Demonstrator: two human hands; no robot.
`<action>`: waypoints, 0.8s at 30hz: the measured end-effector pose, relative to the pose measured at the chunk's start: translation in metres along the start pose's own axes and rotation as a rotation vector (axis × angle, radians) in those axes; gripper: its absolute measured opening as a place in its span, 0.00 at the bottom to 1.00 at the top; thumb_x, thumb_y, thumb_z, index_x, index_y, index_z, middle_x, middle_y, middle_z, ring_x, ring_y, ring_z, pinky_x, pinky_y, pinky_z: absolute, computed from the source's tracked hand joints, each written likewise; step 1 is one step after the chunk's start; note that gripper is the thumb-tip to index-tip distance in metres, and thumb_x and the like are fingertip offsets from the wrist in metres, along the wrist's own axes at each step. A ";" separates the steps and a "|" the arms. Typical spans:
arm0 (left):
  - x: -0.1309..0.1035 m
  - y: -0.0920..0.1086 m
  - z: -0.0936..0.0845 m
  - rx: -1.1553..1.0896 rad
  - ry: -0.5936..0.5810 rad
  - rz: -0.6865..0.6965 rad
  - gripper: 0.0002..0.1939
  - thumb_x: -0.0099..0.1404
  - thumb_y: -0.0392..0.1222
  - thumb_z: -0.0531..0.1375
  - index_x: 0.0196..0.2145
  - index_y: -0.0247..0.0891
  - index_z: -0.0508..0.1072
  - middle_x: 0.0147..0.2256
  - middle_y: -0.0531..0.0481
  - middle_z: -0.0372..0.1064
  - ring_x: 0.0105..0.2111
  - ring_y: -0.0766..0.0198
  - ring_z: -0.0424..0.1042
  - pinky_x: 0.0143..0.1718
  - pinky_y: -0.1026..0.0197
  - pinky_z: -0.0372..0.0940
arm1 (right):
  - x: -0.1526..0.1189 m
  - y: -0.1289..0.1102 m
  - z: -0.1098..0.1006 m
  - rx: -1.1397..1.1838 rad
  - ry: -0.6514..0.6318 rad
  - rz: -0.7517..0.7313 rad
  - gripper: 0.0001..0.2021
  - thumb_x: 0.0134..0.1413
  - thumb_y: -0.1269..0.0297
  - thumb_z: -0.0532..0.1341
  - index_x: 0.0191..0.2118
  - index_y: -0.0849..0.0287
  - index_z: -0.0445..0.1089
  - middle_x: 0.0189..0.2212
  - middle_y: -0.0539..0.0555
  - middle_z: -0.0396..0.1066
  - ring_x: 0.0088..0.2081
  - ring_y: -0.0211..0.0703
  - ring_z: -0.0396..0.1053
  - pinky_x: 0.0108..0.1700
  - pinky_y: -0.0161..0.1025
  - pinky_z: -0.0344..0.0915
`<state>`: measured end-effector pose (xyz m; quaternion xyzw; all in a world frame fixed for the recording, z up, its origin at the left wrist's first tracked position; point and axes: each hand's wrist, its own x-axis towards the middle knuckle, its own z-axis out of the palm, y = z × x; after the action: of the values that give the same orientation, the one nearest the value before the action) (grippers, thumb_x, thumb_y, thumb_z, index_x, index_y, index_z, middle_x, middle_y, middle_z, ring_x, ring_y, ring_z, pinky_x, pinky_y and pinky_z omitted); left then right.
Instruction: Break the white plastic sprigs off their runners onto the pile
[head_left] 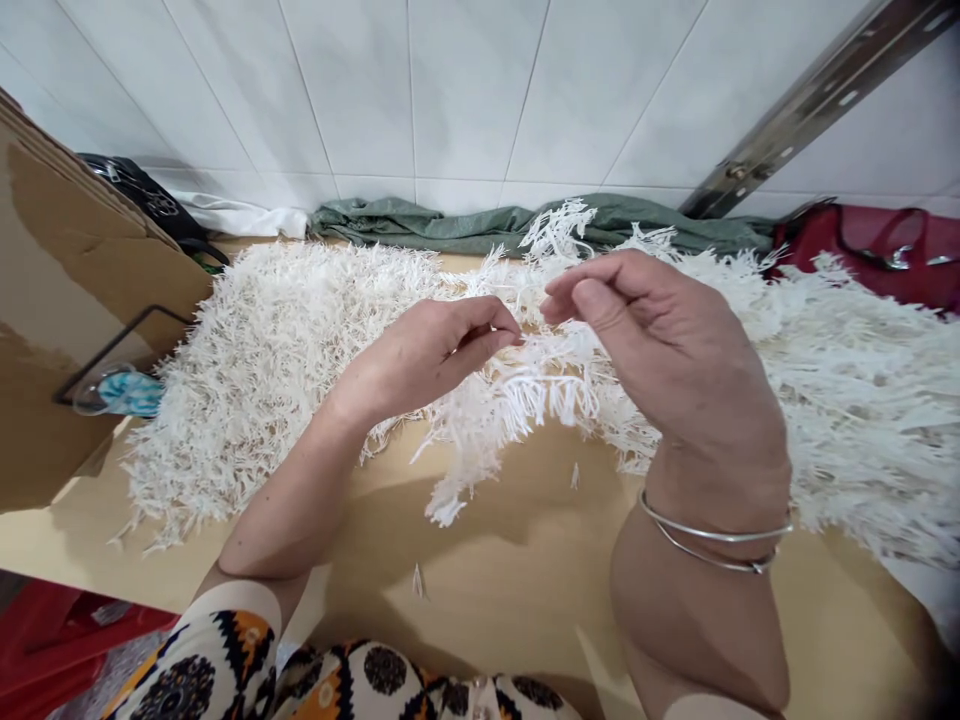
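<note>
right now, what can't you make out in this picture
All in the head view:
Anything pinched by the left hand: too small against white fringe
Anything inside the right hand: behind its own fingers
Rest of red bag: right edge cuts it
Rest of cardboard: left edge cuts it

no readable text, no legible labels, no brand names, no numbers, no signs to be read on anything in view
</note>
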<state>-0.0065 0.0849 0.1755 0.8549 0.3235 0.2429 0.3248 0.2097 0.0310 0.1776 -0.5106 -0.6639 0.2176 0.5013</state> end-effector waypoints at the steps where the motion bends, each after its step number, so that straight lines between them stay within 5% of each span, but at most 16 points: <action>1: 0.001 0.001 0.000 -0.005 0.034 -0.004 0.11 0.77 0.43 0.56 0.43 0.37 0.77 0.27 0.55 0.69 0.25 0.71 0.63 0.29 0.66 0.59 | 0.000 0.000 -0.003 -0.017 0.015 -0.001 0.09 0.72 0.59 0.59 0.40 0.51 0.77 0.38 0.52 0.78 0.42 0.45 0.76 0.50 0.47 0.73; 6: 0.001 0.004 0.004 0.055 0.151 0.026 0.10 0.77 0.42 0.56 0.43 0.38 0.77 0.27 0.54 0.69 0.27 0.70 0.63 0.31 0.64 0.58 | -0.003 -0.001 -0.011 -0.060 -0.018 0.039 0.17 0.74 0.47 0.55 0.45 0.48 0.78 0.45 0.53 0.79 0.50 0.49 0.76 0.55 0.50 0.73; 10: 0.001 0.004 0.010 0.140 0.199 0.040 0.09 0.77 0.41 0.56 0.44 0.39 0.76 0.28 0.55 0.71 0.26 0.70 0.63 0.32 0.64 0.58 | -0.001 0.002 -0.007 -0.133 -0.198 0.113 0.22 0.60 0.46 0.68 0.55 0.49 0.76 0.52 0.54 0.78 0.50 0.53 0.75 0.51 0.52 0.72; 13: 0.001 0.003 0.012 0.178 0.209 0.008 0.09 0.78 0.42 0.56 0.45 0.39 0.76 0.26 0.56 0.68 0.25 0.70 0.60 0.32 0.63 0.56 | 0.003 0.004 -0.003 -0.218 -0.259 0.166 0.14 0.56 0.58 0.71 0.47 0.52 0.77 0.36 0.50 0.76 0.35 0.44 0.70 0.39 0.45 0.66; 15: 0.003 0.002 0.010 0.176 0.209 -0.040 0.11 0.78 0.45 0.56 0.45 0.39 0.75 0.25 0.57 0.65 0.25 0.69 0.59 0.31 0.62 0.55 | 0.005 0.006 -0.002 -0.171 -0.251 0.170 0.04 0.59 0.63 0.67 0.35 0.54 0.73 0.25 0.46 0.65 0.29 0.38 0.61 0.33 0.41 0.58; 20: 0.005 -0.004 0.001 -0.102 0.010 -0.068 0.22 0.77 0.57 0.55 0.35 0.37 0.72 0.25 0.56 0.57 0.26 0.70 0.57 0.29 0.63 0.53 | 0.008 0.012 -0.003 0.028 -0.208 0.165 0.09 0.61 0.67 0.65 0.30 0.55 0.66 0.24 0.46 0.61 0.28 0.36 0.55 0.31 0.39 0.51; 24: 0.007 -0.013 0.002 -0.246 -0.104 -0.037 0.16 0.74 0.53 0.61 0.37 0.38 0.74 0.25 0.57 0.54 0.25 0.70 0.53 0.26 0.63 0.50 | 0.010 0.018 -0.003 0.050 -0.228 0.181 0.10 0.61 0.68 0.64 0.29 0.55 0.66 0.23 0.46 0.61 0.27 0.36 0.55 0.30 0.40 0.51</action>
<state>-0.0054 0.0971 0.1659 0.8138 0.2899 0.2302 0.4480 0.2210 0.0461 0.1686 -0.5277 -0.6621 0.3350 0.4135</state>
